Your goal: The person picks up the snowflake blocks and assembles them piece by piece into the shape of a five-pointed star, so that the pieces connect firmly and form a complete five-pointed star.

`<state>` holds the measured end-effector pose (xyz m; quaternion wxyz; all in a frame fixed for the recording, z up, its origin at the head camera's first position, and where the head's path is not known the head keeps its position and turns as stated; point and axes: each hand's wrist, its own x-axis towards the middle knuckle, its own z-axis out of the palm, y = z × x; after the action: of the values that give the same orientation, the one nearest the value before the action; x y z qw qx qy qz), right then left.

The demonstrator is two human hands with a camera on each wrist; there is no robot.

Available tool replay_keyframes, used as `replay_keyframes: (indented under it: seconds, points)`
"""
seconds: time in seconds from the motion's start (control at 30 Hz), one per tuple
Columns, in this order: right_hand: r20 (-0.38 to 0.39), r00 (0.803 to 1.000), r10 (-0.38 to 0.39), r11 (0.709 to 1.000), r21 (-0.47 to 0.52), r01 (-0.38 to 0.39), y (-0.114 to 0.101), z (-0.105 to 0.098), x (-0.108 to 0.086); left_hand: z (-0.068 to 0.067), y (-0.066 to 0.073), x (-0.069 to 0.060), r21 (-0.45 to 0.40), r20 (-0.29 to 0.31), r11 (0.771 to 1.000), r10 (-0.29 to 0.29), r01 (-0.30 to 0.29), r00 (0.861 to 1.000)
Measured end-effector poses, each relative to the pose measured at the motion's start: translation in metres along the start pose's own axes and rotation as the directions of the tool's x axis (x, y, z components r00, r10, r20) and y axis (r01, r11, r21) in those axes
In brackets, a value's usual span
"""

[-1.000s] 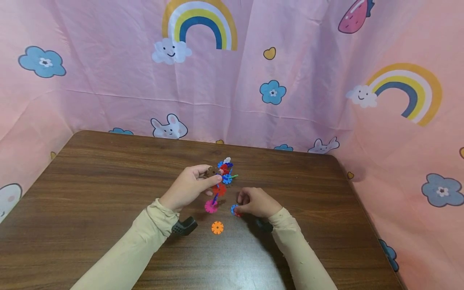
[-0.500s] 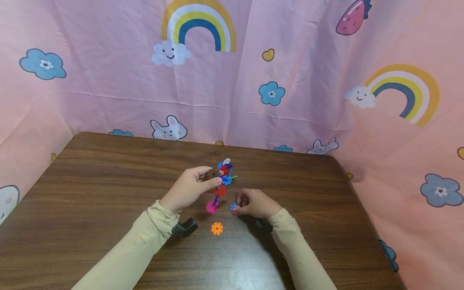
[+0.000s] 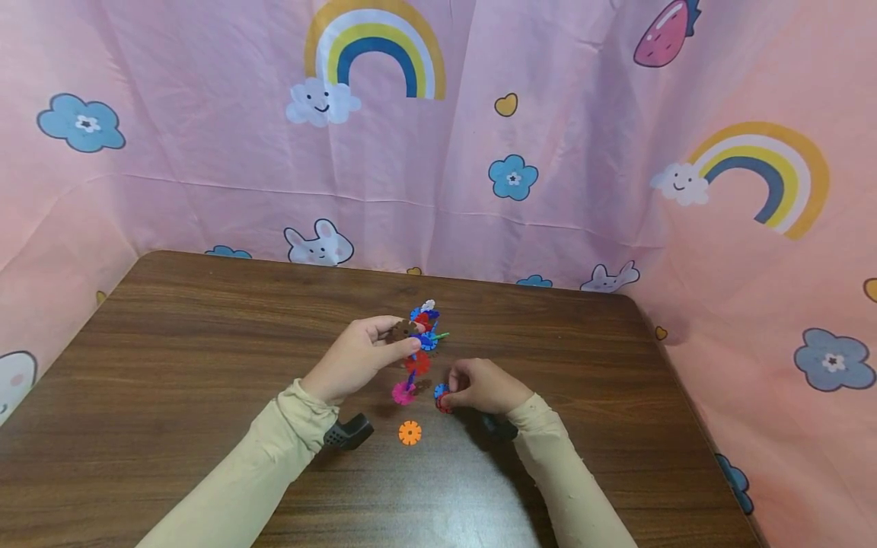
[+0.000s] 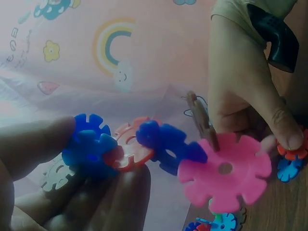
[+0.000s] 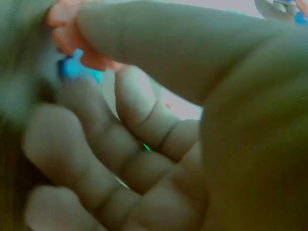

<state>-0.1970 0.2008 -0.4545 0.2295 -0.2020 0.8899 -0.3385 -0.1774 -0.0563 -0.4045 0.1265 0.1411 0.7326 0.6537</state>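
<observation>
My left hand (image 3: 349, 354) holds a chain of interlocked plastic snowflake discs between thumb and fingers. In the left wrist view, blue discs (image 4: 89, 147) and a red disc sit at the fingers, followed by another blue disc (image 4: 168, 144). A pink disc (image 4: 224, 168) ends the chain, with a brown disc edge-on behind it. On the table side, my right hand (image 3: 493, 384) pinches a red disc (image 3: 444, 404) by thumb and index finger. A blue disc (image 3: 440, 390) lies against it; whether they are joined, I cannot tell. The right wrist view is blurred.
A loose orange disc (image 3: 409, 433) lies flat on the brown table (image 3: 205, 335), nearer than both hands. Beyond the left hand stand more blue, red, white and green pieces (image 3: 426, 313); the hand partly covers them. A patterned pink curtain (image 3: 466, 152) hangs behind the table.
The red disc at the right fingertips has shifted, now showing just below the blue one. My left hand and the chain's pink end have drifted slightly right.
</observation>
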Motion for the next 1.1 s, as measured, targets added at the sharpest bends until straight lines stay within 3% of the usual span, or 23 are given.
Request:
replay_keyframes:
  seconds: [0.17, 0.3, 0.37, 0.47, 0.63, 0.77, 0.87, 1.1]
  points:
    - [0.0, 0.999, -0.034, 0.999, 0.008, 0.034, -0.003, -0.007, -0.005, 0.001, 0.003, -0.002, -0.03, 0.032, 1.0, -0.006, 0.007, 0.999]
    - [-0.142, 0.984, -0.108, 0.993, 0.021, 0.112, -0.007, -0.012, -0.007, 0.002, 0.005, -0.003, -0.024, 0.046, 1.0, 0.002, 0.0, 0.999]
    - [-0.237, 0.959, -0.159, 0.983, 0.053, 0.176, -0.01, -0.013, -0.007, 0.002, 0.006, -0.003, -0.024, 0.047, 1.0, 0.013, -0.012, 0.999]
    - [-0.361, 0.904, -0.229, 0.949, 0.123, 0.289, -0.018, -0.014, -0.01, 0.002, 0.006, -0.003, -0.038, 0.049, 0.998, 0.048, -0.046, 0.998]
    - [-0.473, 0.809, -0.349, 0.843, 0.219, 0.492, -0.031, -0.013, -0.015, 0.002, 0.006, -0.002, -0.066, 0.056, 0.995, 0.076, -0.072, 0.996]
    - [-0.521, 0.744, -0.418, 0.769, 0.234, 0.595, -0.038, -0.013, -0.019, 0.002, 0.006, -0.002, -0.1, 0.056, 0.993, 0.065, -0.059, 0.996]
    - [-0.541, 0.719, -0.437, 0.741, 0.237, 0.629, -0.042, -0.013, -0.021, 0.003, 0.007, -0.003, -0.113, 0.051, 0.992, 0.061, -0.055, 0.997]
    - [-0.535, 0.702, -0.469, 0.722, 0.226, 0.654, -0.042, -0.012, -0.02, 0.003, 0.008, -0.003, -0.137, 0.062, 0.987, 0.095, -0.085, 0.994]
